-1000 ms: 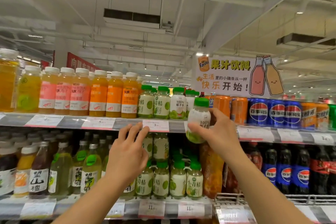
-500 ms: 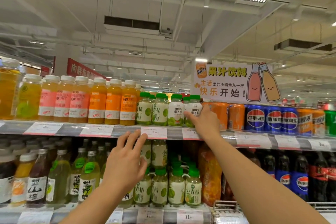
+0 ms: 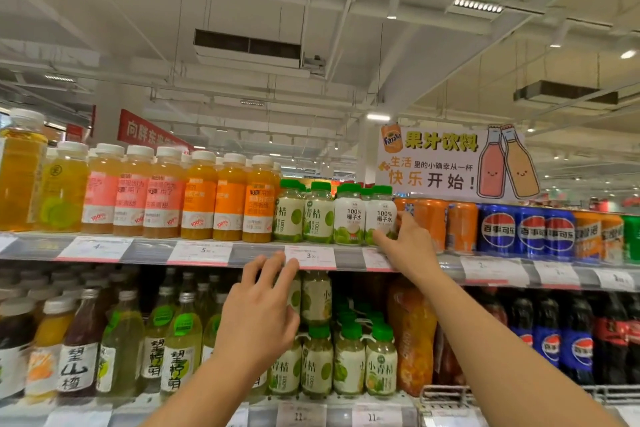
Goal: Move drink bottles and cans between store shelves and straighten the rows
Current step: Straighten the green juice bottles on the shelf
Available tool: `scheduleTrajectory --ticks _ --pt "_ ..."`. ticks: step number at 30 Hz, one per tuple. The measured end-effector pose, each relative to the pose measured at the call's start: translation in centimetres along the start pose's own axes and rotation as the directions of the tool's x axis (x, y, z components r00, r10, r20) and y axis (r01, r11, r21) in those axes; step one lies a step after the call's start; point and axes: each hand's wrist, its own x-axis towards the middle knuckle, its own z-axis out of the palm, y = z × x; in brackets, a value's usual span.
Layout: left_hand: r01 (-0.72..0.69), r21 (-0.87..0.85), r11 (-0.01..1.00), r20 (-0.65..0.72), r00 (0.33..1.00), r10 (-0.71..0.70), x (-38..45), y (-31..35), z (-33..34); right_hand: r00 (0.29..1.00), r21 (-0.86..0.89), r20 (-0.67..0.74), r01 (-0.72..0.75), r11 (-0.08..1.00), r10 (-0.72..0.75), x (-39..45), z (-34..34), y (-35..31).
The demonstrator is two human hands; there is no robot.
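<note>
Supermarket shelving (image 3: pixel 145 250) faced you; your right hand (image 3: pixel 408 246) gripped the upright coconut-water bottle (image 3: pixel 381 215), cap up, while your left hand (image 3: pixel 258 315) hung relaxed.

The upper shelf (image 3: pixel 256 255) is lined with orange juice bottles (image 3: pixel 228 199), green-capped bottles (image 3: pixel 318 215) and cans (image 3: pixel 498 227). Tea bottles (image 3: pixel 180 350) and cola bottles (image 3: pixel 550 336) are carried on the lower shelf (image 3: pixel 221 407).
</note>
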Motion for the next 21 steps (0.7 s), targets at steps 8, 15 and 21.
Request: scheduleTrajectory --ticks 8,15,21 --pt "0.020 0.004 1.000 0.072 0.997 -0.020 0.0 0.0 -0.9 0.996 -0.071 0.088 -0.027 0.997 0.033 0.2 0.2 -0.2" --pt "0.072 0.022 0.997 0.151 0.986 -0.074 0.1 1.1 -2.4 0.994 -0.097 0.105 -0.002 0.995 0.012 0.8 0.9 0.6" --pt "0.111 0.020 0.994 0.289 0.951 -0.112 0.1 2.2 -4.5 0.998 -0.078 0.060 0.011 0.997 -0.006 0.5 1.7 1.2"
